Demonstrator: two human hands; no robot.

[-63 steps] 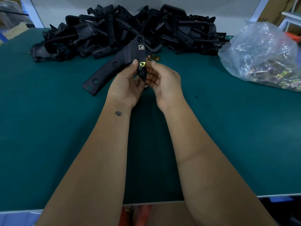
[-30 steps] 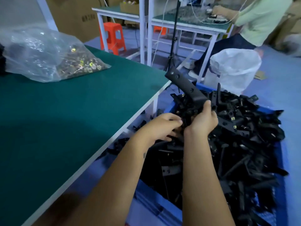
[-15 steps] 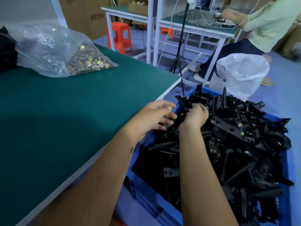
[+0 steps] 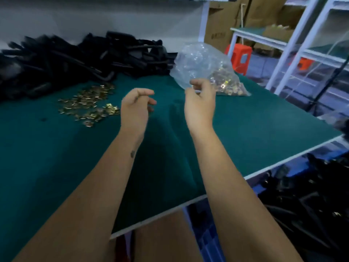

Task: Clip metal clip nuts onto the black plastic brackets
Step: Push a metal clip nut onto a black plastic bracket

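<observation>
Left hand [image 4: 134, 108]: loosely curled, holding nothing | right hand [image 4: 200, 103]: same, above green table [image 4: 255, 125] | loose clip nuts [image 4: 88, 104] | bracket pile [image 4: 75, 59] | clip-nut bag [image 4: 205, 69]

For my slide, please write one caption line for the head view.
Both empty hands, left and right, hover above the green table between loose clip nuts and piled black brackets.

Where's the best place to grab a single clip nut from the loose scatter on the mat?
Probably a stray at the near edge of the loose clip nuts, such as the clip nut lying apart from the rest. It lies flat on the green mat, so come from above and pinch its two opposite edges with thumb and forefinger. The left hand is nearest, hovering empty to its right.
</observation>
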